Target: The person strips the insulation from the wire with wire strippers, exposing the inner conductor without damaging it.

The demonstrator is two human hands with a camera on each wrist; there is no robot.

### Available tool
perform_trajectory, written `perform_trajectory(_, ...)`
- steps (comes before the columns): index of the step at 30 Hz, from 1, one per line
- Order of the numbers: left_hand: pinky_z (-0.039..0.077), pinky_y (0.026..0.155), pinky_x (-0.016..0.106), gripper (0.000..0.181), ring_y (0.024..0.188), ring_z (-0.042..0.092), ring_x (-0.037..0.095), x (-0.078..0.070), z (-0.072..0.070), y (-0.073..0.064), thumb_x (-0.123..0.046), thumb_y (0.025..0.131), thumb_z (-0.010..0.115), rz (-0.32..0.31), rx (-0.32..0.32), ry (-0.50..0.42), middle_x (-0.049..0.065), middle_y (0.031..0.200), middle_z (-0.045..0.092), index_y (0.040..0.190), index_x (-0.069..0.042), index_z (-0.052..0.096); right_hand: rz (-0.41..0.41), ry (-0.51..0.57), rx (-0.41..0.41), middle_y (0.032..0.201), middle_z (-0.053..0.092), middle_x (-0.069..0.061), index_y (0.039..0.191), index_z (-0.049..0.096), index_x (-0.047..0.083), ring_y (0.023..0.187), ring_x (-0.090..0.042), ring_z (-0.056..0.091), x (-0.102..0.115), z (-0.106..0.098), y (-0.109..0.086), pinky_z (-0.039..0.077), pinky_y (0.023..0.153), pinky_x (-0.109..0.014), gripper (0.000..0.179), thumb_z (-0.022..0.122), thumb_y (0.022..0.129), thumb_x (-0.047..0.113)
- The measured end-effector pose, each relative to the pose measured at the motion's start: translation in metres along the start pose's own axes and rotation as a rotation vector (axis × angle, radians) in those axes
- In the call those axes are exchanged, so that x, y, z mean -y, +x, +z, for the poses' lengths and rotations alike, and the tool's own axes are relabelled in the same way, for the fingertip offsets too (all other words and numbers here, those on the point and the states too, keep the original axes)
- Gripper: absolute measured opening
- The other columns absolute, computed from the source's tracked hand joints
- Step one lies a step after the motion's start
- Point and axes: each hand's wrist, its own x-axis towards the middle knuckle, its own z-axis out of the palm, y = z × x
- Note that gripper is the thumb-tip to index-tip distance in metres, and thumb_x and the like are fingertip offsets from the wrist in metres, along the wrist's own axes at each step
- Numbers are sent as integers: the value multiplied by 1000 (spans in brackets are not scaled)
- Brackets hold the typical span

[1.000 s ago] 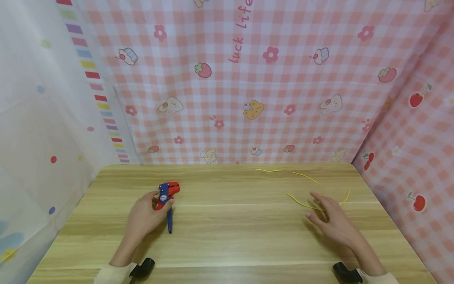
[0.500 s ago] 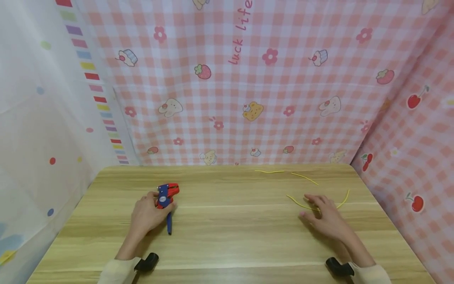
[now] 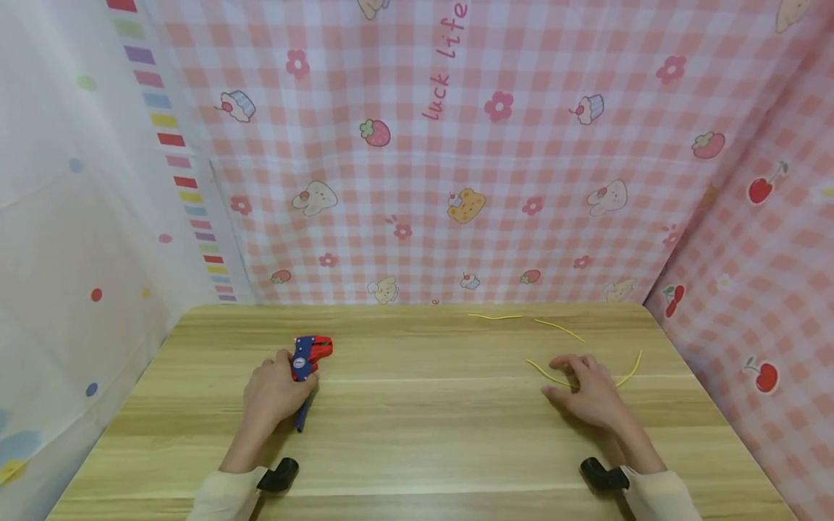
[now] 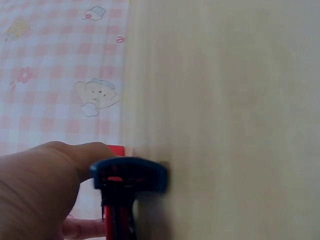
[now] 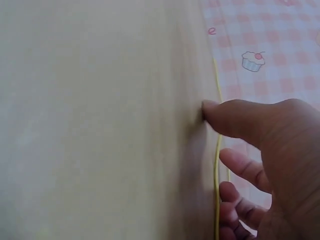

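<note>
A red and blue wire stripper [image 3: 303,359] lies at the left of the table, its red jaws pointing right. My left hand [image 3: 274,391] grips it around the middle, thumb on the near side, and part of the handles is hidden. In the left wrist view, a blue handle end [image 4: 130,170] points toward the camera. At the right, my right hand [image 3: 589,394] hovers over a long curved yellow wire [image 3: 630,370], covering its middle. Thumb and fingers are spread apart with nothing between them. The right wrist view shows the yellow wire [image 5: 217,175] passing beyond the fingertips.
Two shorter yellow wires, one to the left [image 3: 495,316] and one to the right [image 3: 560,330], lie near the back edge of the wooden table [image 3: 417,449]. A pink checked curtain [image 3: 417,166] hangs behind, with more cloth at both sides.
My right hand has moved left along the long wire, fingers still apart. The left hand has shifted slightly right, and the wire stripper's lower handle has swung left.
</note>
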Motion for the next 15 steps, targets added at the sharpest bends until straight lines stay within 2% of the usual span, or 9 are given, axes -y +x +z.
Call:
perform_trajectory(8,47,62,41,66,87,63,39,-2,-5,3,-45,90,69,-4,32,-8,27,102,62,130,4,49,45,24,50,116,59,-15,119,63,16,106,-33,49,1,-1,6,41,79,-39,37,77,91,37)
perform_trajectory(15,43,61,36,65,85,63,37,-2,-6,2,-47,90,71,-7,41,-33,25,102,63,128,2,51,55,11,24,106,58,-11,106,67,16,98,-31,48,2,-1,8,35,76,-34,23,75,93,33)
